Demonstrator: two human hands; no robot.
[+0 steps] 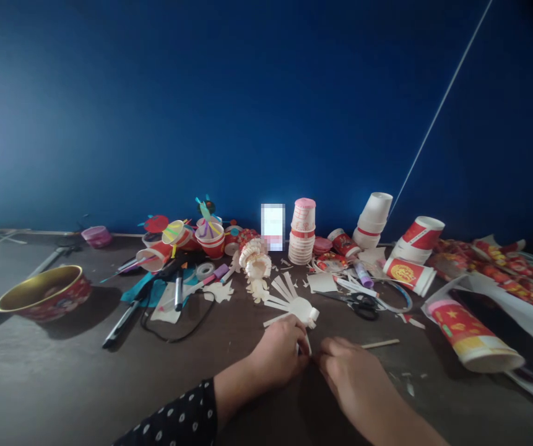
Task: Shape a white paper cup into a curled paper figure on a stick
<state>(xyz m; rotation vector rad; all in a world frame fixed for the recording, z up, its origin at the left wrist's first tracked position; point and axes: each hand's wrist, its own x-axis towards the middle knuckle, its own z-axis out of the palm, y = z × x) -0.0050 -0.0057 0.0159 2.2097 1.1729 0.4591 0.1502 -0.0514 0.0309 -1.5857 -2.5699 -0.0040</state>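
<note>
A white paper cup cut into a fan of strips (299,308) lies splayed on the dark table, with one strip curled into a small roll at its right side. My left hand (281,348) is closed on its near strips. Close beside it, my right hand (347,365) has its fingers pressed together at the end of a strip; what they pinch is hidden. A flat wooden stick (382,344) juts out from behind the right hand, and I cannot tell whether the hand holds it. Black-handled scissors (363,306) lie just beyond.
Upside-down stacked paper cups (302,232) stand at the back. A gold-lined bowl (43,294) is on the left, near a marker (179,291) and a black cord. To the right, a red patterned cup (473,334) lies on its side. Paper scraps are scattered about.
</note>
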